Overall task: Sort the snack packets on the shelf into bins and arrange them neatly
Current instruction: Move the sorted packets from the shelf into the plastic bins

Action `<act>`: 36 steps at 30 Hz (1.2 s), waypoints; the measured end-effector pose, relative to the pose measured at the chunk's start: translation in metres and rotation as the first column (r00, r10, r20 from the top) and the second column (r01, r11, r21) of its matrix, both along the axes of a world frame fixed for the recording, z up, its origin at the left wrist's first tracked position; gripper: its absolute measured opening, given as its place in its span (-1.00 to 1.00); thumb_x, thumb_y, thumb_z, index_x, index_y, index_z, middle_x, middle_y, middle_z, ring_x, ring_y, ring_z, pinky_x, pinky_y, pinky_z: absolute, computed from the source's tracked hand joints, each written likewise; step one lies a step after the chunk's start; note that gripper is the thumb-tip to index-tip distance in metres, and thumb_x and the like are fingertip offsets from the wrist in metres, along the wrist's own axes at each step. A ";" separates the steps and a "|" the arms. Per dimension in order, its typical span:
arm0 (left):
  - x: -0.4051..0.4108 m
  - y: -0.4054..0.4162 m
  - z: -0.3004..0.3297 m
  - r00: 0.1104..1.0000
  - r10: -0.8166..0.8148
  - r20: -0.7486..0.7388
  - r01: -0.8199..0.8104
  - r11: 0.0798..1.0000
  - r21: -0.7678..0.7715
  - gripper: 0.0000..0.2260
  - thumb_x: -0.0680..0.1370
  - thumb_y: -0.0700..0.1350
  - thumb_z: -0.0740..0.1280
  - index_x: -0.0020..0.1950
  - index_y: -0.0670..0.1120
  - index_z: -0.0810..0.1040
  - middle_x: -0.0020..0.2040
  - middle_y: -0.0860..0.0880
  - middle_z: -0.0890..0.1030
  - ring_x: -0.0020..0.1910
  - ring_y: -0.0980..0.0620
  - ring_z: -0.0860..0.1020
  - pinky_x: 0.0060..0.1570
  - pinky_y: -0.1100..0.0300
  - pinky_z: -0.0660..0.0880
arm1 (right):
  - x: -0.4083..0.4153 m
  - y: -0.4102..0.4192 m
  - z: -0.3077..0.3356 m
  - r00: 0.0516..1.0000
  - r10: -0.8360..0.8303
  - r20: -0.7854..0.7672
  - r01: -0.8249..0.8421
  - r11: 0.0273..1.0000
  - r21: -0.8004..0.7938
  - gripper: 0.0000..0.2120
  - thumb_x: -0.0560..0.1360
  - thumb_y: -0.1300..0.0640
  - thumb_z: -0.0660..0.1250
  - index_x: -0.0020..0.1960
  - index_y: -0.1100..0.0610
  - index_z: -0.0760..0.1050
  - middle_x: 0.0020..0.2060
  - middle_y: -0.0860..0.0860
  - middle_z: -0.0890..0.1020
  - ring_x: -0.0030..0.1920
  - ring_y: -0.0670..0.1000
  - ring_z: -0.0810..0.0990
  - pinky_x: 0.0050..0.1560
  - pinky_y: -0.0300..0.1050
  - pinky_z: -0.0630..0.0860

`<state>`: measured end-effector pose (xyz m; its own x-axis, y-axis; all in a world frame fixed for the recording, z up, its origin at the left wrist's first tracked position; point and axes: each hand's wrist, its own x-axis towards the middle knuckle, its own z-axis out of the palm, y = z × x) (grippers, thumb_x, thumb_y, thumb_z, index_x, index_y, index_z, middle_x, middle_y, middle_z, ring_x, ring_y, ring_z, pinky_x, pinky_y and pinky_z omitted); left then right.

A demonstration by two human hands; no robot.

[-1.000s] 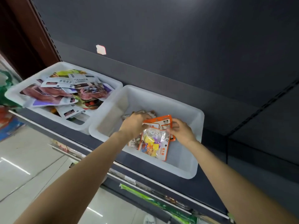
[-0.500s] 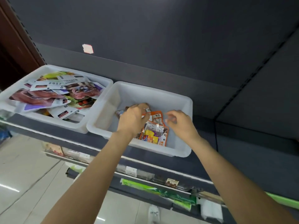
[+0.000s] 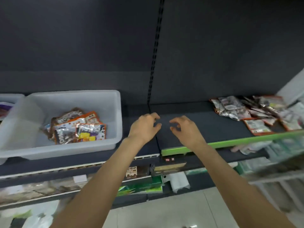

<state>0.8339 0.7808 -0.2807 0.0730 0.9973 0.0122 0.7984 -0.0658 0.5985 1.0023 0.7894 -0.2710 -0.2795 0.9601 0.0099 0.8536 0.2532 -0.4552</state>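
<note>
1. The white bin [image 3: 113, 112] sits on the dark shelf [image 3: 213, 125], and it is the landmark for everything below.
2. Inside the bin, toward its middle and front, lies a small heap of packets [image 3: 77, 127]: orange-edged ones with clear windows on top, brownish ones under and behind them (they overlap, so a count is not possible).
3. The bin's left part shows bare white floor.
4. The left hand [image 3: 144, 127] hangs over the shelf just right of the bin, outside its wall, fingers loosely curled and apart, holding nothing.
5. The right hand [image 3: 185, 130] hangs a little farther right of the bin, near the left hand but not touching it, fingers also loosely curled and spread, nothing in its grasp.
6. Both hands face each other, fingertips pointing inward across a small gap.
7. Well to the right of the bin, at the far end of the shelf, a loose pile [image 3: 256, 111] of unsorted packets lies flat on the shelf board (blurred; silver, dark and orange-bordered wrappers can be made out).
8. To the left of the bin, touching or nearly touching it, the edge of a second bin [image 3: 11, 97] shows at the frame's border.
9. Right of the bin and lower, a green strip [image 3: 230, 142] runs along the shelf's front edge.
10. Below the bin, lower shelves [image 3: 82, 180] hold blurred goods.
</note>
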 end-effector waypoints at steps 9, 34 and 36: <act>0.220 0.046 0.000 0.999 -0.033 0.031 0.035 0.998 -0.060 -0.73 0.60 -0.03 0.24 0.29 -0.02 0.49 0.23 0.00 0.56 0.21 -0.01 0.51 0.17 0.00 0.48 | 0.237 0.015 -0.016 0.986 -0.164 -0.005 0.164 0.986 -0.036 -0.71 0.56 0.18 0.27 0.27 0.15 0.49 0.17 0.12 0.48 0.17 0.13 0.50 0.14 0.02 0.47; 0.474 0.270 -0.100 0.969 0.093 -0.229 -0.139 0.971 -0.192 -0.26 0.48 0.20 0.34 0.55 0.03 0.08 0.57 -0.12 -0.02 0.54 -0.17 -0.07 0.49 -0.10 -0.02 | 0.533 0.250 -0.081 0.975 -0.173 0.140 0.190 0.975 -0.116 -0.29 0.53 -0.04 0.31 0.53 0.05 0.03 0.52 0.11 0.02 0.52 0.15 -0.04 0.46 0.04 0.07; 0.479 0.274 -0.109 0.967 0.112 -0.231 -0.167 0.957 -0.237 -0.21 0.47 0.25 0.32 0.56 0.06 -0.01 0.58 -0.08 -0.14 0.54 -0.13 -0.18 0.49 -0.12 -0.05 | 0.543 0.264 -0.087 0.966 -0.180 0.187 0.206 0.969 -0.134 -0.20 0.50 -0.14 0.31 0.55 -0.01 -0.08 0.53 0.12 -0.12 0.52 0.16 -0.20 0.48 0.08 -0.02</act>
<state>1.3129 1.0548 -0.3895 -0.0937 0.9659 -0.2415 0.8992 0.1863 0.3959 1.5458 1.0534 -0.3580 -0.0736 0.9825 -0.1712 0.9482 0.0157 -0.3174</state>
